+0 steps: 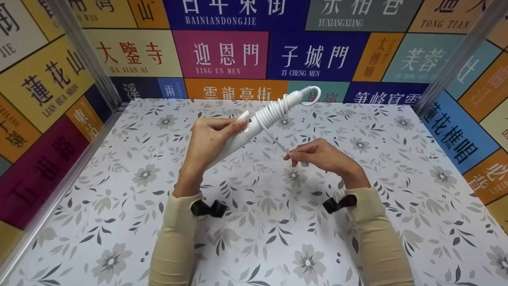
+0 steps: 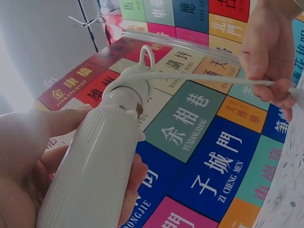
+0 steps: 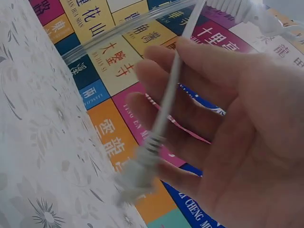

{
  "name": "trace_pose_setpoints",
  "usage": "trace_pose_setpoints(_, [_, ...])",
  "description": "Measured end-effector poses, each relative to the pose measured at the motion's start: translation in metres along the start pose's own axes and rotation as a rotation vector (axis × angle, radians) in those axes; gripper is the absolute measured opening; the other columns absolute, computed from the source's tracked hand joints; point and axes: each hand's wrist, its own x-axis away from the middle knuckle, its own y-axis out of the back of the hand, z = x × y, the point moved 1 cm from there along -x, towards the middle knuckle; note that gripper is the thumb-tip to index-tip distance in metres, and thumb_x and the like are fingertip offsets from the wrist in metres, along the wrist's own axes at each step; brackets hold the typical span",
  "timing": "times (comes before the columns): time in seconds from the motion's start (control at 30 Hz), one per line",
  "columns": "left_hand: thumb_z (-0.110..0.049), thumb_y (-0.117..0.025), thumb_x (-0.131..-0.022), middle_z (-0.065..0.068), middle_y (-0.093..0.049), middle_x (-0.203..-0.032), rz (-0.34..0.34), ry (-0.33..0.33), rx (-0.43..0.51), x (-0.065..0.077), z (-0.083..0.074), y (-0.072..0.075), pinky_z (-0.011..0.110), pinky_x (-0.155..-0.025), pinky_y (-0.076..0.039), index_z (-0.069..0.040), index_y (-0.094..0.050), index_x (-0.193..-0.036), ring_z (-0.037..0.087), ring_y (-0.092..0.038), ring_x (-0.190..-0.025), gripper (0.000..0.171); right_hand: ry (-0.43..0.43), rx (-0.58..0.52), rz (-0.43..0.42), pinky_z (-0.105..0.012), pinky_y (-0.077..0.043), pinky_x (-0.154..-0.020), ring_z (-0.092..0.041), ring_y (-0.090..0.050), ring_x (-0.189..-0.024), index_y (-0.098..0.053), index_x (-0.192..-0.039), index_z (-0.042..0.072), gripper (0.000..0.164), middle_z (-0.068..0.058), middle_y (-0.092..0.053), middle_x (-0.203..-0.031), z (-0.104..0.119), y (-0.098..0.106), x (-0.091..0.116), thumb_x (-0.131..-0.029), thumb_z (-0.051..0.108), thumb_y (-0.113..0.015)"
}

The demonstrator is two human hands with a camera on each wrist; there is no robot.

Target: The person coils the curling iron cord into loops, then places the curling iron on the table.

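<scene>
My left hand [image 1: 212, 137] grips a white rod-shaped hair iron [image 1: 234, 143], tilted with its far end up to the right. Several turns of its white power cord [image 1: 274, 112] wrap that far end, and a small loop stands out at the tip. In the left wrist view the iron's ribbed body [image 2: 92, 166] lies across the palm. Pinched between thumb and fingers of my right hand [image 1: 323, 157] is the cord's free end, pulled straight from the wraps. The blurred plug [image 3: 135, 173] hangs just below those fingers in the right wrist view.
Beneath both hands spreads a white tabletop with grey flowers and leaves [image 1: 254, 238]. Colourful panels with Chinese place names [image 1: 220, 53] stand along the back and sides. Clear corner posts [image 1: 85, 51] rise at left and right. Black straps [image 1: 208, 207] sit at the wrists.
</scene>
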Motion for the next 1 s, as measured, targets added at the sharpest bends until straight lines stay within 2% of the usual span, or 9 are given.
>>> trace_pose_setpoints(0.23, [-0.029,-0.079,-0.086,0.014,-0.078,-0.1,0.074,0.0,-0.009,0.001,0.0,-0.003,0.032,-0.065,-0.055,-0.01,-0.079,-0.106,0.022,-0.068,-0.073,0.027,-0.094,0.063,-0.14,-0.027,-0.044,-0.065,-0.018,-0.06,-0.072,-0.081,-0.104,0.016,0.027,0.003,-0.072,-0.082,-0.002,-0.003,-0.004,-0.096,0.038,-0.066])
trace_pose_setpoints(0.4, [-0.03,-0.08,-0.085,0.012,-0.078,-0.101,0.183,0.001,-0.052,0.001,0.0,-0.005,0.033,-0.067,-0.056,-0.012,-0.079,-0.105,0.023,-0.069,-0.075,0.027,-0.107,0.104,-0.188,-0.028,-0.04,-0.06,-0.014,-0.054,-0.062,-0.081,-0.088,0.017,0.029,0.004,-0.064,-0.067,-0.001,-0.004,-0.006,-0.093,0.043,-0.069])
trace_pose_setpoints(0.47, [-0.032,-0.081,-0.084,0.01,-0.079,-0.099,0.242,0.006,-0.087,0.002,0.0,-0.007,0.033,-0.066,-0.056,-0.014,-0.08,-0.105,0.022,-0.069,-0.073,0.028,-0.095,0.101,-0.215,-0.026,-0.04,-0.058,-0.011,-0.054,-0.059,-0.079,-0.085,0.014,0.025,0.007,-0.064,-0.065,0.0,-0.004,-0.005,-0.094,0.036,-0.069])
trace_pose_setpoints(0.5, [-0.033,-0.081,-0.083,0.009,-0.079,-0.099,0.276,0.007,-0.106,0.002,0.0,-0.009,0.032,-0.066,-0.057,-0.014,-0.08,-0.104,0.022,-0.069,-0.072,0.028,-0.042,0.079,-0.23,-0.024,-0.041,-0.056,-0.009,-0.054,-0.057,-0.077,-0.081,0.01,0.024,0.005,-0.065,-0.063,0.004,-0.003,-0.004,-0.095,0.028,-0.068])
trace_pose_setpoints(0.63, [-0.036,-0.082,-0.083,0.004,-0.079,-0.096,0.44,-0.042,-0.186,0.005,0.002,-0.018,0.029,-0.061,-0.055,-0.016,-0.08,-0.103,0.017,-0.067,-0.066,0.029,-0.042,-0.017,-0.29,-0.019,-0.047,-0.053,-0.005,-0.058,-0.055,-0.079,-0.092,0.001,0.015,0.003,-0.075,-0.074,0.007,0.002,0.0,-0.09,0.014,-0.073])
trace_pose_setpoints(0.7, [-0.037,-0.081,-0.083,0.002,-0.079,-0.095,0.524,-0.072,-0.221,0.006,0.002,-0.023,0.027,-0.059,-0.051,-0.016,-0.08,-0.103,0.014,-0.063,-0.062,0.029,-0.08,-0.017,-0.306,-0.02,-0.048,-0.054,-0.007,-0.06,-0.057,-0.08,-0.096,0.004,0.02,0.001,-0.078,-0.079,0.009,0.005,0.001,-0.087,0.022,-0.078])
trace_pose_setpoints(0.77, [-0.039,-0.081,-0.083,-0.001,-0.08,-0.091,0.586,-0.097,-0.269,0.007,0.004,-0.028,0.024,-0.055,-0.046,-0.017,-0.08,-0.103,0.011,-0.057,-0.057,0.029,-0.184,0.025,-0.301,-0.021,-0.049,-0.057,-0.008,-0.06,-0.06,-0.081,-0.1,0.012,0.029,0.003,-0.078,-0.084,0.009,0.005,0.001,-0.084,0.036,-0.081])
trace_pose_setpoints(0.87, [-0.041,-0.082,-0.082,-0.003,-0.079,-0.082,0.633,-0.113,-0.357,0.009,0.006,-0.033,0.022,-0.051,-0.04,-0.016,-0.081,-0.1,0.007,-0.049,-0.051,0.031,-0.195,0.092,-0.288,-0.025,-0.05,-0.059,-0.012,-0.06,-0.063,-0.081,-0.099,0.012,0.029,-0.004,-0.077,-0.086,0.011,0.004,0.0,-0.084,0.038,-0.081])
trace_pose_setpoints(1.0, [-0.044,-0.081,-0.082,-0.003,-0.077,-0.074,0.631,-0.114,-0.444,0.009,0.009,-0.036,0.021,-0.05,-0.037,-0.015,-0.081,-0.098,0.005,-0.044,-0.048,0.033,-0.22,0.107,-0.296,-0.029,-0.053,-0.065,-0.013,-0.06,-0.067,-0.081,-0.1,0.011,0.028,-0.002,-0.077,-0.087,0.013,0.003,0.0,-0.084,0.034,-0.081])
